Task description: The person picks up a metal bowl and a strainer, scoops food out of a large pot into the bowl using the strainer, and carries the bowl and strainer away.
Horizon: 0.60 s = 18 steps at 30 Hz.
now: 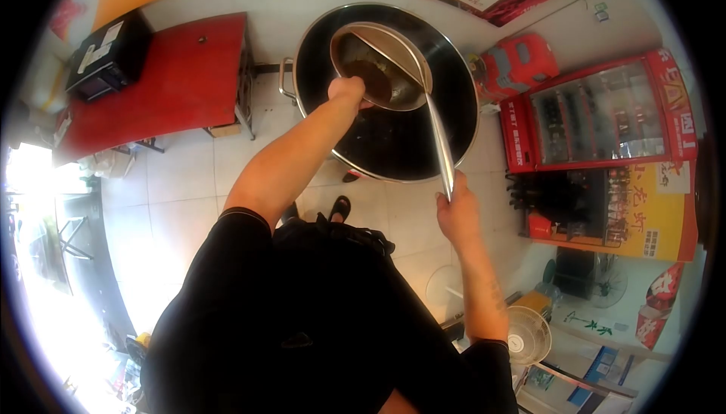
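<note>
We have the large metal ladle (401, 45) over the wide dark pot (401, 145), its bowl inside the pot's rim as seen from above. Our right hand (460, 213) has its fingers wrapped round the end of the long handle (441, 142); our left hand (349, 90) is at the near-left edge of the bowl, beside the dark patch (370, 77) in it, though we cannot tell whether those fingers grip the rim or something else. With the bowl so far from the right hand, we should steady it at both ends, tilt it only slowly, and mind our left wrist and forearm, which reach across the pot's rim, in case the metal is hot.
</note>
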Tool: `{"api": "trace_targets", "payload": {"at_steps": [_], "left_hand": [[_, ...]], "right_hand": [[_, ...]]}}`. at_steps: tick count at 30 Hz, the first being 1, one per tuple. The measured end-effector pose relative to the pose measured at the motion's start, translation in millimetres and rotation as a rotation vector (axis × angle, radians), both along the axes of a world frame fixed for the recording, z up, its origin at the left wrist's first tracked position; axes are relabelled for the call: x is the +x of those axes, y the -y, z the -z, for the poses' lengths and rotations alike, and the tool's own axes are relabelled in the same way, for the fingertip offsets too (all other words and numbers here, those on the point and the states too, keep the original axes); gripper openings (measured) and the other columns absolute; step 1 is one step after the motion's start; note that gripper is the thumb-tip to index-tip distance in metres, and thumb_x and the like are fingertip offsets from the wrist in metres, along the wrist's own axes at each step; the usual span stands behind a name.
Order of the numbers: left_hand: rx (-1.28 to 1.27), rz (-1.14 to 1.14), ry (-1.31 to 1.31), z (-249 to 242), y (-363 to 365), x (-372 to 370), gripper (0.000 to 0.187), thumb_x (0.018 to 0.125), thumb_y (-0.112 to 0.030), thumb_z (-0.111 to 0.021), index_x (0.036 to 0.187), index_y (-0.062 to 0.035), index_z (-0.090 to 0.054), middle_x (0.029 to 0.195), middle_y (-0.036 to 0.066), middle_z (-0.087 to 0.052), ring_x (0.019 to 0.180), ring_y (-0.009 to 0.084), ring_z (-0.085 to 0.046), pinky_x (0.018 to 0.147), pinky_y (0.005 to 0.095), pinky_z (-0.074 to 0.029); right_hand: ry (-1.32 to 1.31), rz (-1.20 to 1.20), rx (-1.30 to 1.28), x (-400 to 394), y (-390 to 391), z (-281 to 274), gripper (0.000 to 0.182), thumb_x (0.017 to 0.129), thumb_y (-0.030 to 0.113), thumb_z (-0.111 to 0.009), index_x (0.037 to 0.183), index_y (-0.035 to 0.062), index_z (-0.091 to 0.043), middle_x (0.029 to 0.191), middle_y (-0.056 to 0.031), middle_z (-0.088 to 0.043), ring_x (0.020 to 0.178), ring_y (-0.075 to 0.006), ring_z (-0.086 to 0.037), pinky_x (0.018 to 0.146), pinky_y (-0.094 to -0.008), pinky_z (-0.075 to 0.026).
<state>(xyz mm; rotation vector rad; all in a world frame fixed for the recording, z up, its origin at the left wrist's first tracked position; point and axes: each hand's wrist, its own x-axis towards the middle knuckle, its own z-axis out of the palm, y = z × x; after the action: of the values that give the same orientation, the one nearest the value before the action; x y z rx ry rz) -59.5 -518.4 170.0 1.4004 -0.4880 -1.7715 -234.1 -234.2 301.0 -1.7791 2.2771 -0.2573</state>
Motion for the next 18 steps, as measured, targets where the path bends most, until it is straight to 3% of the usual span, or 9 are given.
{"api": "trace_targets", "payload": {"at_steps": [18], "left_hand": [[-0.009,0.036,-0.002,13.4,12.0,-9.7,0.033,0.092,-0.001,-0.050,0.122,0.0070,-0.061,0.109,0.017,-0.069,0.087,0.0301,-0.073,0.068,0.0406,-0.065]], "right_hand": [[0.003,0.089,0.009,-0.3,5.5,18.9,0.052,0.089,0.008,-0.065,0.135,-0.0019,-0.042,0.087,-0.0294,-0.069,0.081,-0.0499,-0.067,0.073,-0.0553,-0.055]]}}
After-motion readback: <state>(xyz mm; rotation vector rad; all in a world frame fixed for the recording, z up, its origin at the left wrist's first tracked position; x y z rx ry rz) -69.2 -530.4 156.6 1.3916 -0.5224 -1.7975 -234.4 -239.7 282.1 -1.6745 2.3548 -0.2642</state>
